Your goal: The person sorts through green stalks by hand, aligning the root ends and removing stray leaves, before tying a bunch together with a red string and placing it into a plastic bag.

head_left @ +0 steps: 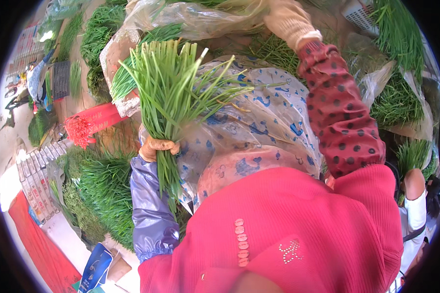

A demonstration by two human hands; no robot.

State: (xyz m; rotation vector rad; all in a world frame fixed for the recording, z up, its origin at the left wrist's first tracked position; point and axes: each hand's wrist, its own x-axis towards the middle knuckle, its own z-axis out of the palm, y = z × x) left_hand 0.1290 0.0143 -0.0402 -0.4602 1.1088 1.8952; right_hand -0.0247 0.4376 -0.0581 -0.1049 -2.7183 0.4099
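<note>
My left hand, in a tan glove below a shiny purple sleeve cover, grips a bunch of long flat green leaves, seemingly garlic chives. Their pale cut ends point away from me, and the leaf tips hang below my fist. At the top edge of the view, my right hand is in a knit glove against a clear plastic sheet. Its fingers are partly cut off, so its grip is unclear. Over my lap lies a translucent plastic apron with blue prints. A second small bundle of chives lies beyond the held bunch.
A red strip bundle with a frayed end bears writing at left. Heaps of chives lie left, with loose stems ahead and bagged greens right. A white basket stands far right. Another person's arm shows at right.
</note>
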